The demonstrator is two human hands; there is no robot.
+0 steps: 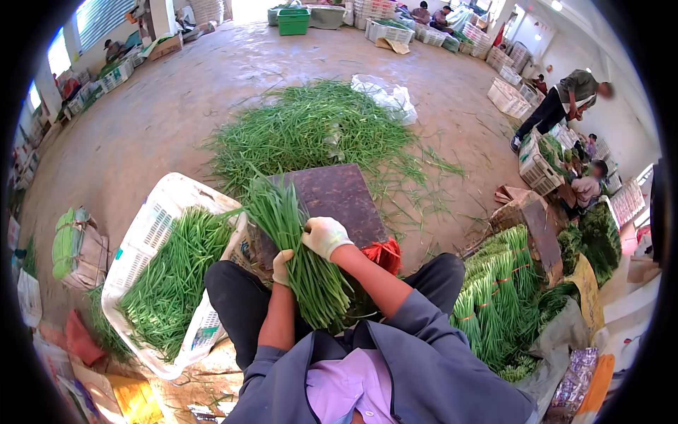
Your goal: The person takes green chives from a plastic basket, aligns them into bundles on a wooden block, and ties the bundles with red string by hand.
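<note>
A thick bunch of long green chives (311, 283) slants across my lap, its upper end over the edge of a dark, speckled square board (335, 194). My left hand (282, 267), in a pale glove, is closed around the bunch from the left. Higher up on the other side, my right hand (326, 237) grips it too, wearing a white glove with a greenish tint. Red ties (383, 254) lie at the board's near right corner. To the left, a white plastic crate (152, 237) holds loose chives (176, 275).
Beyond the board spreads a large heap of loose greens (311, 131), with a clear plastic bag (387, 97) behind it. Banded bunches (494, 304) are stacked at my right. A person (565, 99) bends over crates at the far right. A green bin (293, 21) stands at the back.
</note>
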